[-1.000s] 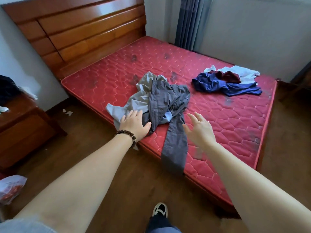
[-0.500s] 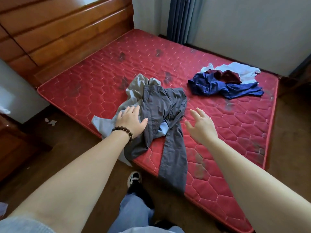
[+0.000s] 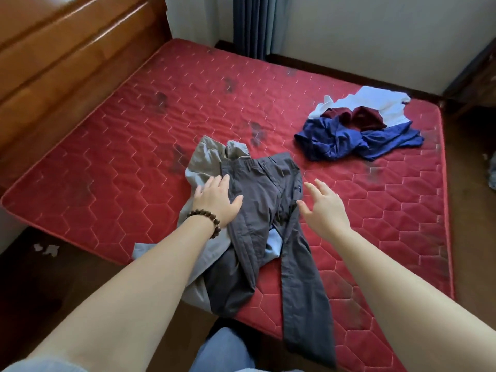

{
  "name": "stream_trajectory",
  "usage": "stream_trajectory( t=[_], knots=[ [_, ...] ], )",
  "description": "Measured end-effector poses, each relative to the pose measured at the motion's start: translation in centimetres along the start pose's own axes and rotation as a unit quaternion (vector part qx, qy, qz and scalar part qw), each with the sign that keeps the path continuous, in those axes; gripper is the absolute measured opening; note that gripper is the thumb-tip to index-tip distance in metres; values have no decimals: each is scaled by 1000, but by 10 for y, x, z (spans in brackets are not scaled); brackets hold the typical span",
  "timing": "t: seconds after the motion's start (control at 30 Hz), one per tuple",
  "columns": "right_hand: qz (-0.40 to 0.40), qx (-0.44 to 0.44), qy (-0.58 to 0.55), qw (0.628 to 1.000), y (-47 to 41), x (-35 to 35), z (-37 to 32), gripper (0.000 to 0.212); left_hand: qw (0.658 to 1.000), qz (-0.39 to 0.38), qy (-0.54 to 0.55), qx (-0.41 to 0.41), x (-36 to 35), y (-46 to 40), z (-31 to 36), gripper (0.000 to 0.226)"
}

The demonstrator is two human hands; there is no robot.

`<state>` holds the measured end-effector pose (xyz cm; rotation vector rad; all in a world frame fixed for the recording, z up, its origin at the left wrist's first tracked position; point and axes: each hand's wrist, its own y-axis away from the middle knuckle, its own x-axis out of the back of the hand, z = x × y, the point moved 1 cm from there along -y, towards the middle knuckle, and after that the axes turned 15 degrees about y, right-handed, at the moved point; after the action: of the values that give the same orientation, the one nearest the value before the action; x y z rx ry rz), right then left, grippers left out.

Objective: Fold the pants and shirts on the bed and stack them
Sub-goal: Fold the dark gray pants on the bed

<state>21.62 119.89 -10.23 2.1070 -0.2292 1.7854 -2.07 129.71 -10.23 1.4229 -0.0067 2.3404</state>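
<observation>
At the bottom centre of the frame a knee in blue denim [image 3: 222, 350] meets the near edge of the red mattress [image 3: 107, 167], over which one leg of the dark grey pants [image 3: 257, 200] hangs toward the wooden floor [image 3: 67, 277]. The left hand [image 3: 217, 201], a beaded bracelet [image 3: 206, 220] on its wrist, lies flat with fingers spread on the pants' hip, pressing them onto the light grey pants [image 3: 200, 167] crumpled underneath. The right hand [image 3: 323, 208] hovers just right of the pants, fingers loosely splayed, holding nothing. The mattress is quilted in hexagons and smudged with dark stains. Farther off, at centre right, lies a rumpled heap: a blue shirt [image 3: 346, 142], a maroon garment [image 3: 354, 118] and a white shirt [image 3: 381, 103]. A wooden headboard [image 3: 67, 63] fills the upper left; a dark curtain [image 3: 252, 22] hangs at top centre.
</observation>
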Motion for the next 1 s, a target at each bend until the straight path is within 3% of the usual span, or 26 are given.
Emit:
stream_trajectory(
  t=[0.3, 0.63, 1.0],
  knots=[
    [-10, -33, 10, 999, -72, -4, -25, 58, 999, -34, 8, -21, 12, -94, -20, 71],
    [-56, -4, 32, 998, -152, -51, -22, 58, 998, -55, -7, -6, -14, -162, -46, 70],
    [-130, 127, 117, 976, -325, -184, -15, 63, 992, -99, -77, 21, -138, -295, -97, 74]
  ],
)
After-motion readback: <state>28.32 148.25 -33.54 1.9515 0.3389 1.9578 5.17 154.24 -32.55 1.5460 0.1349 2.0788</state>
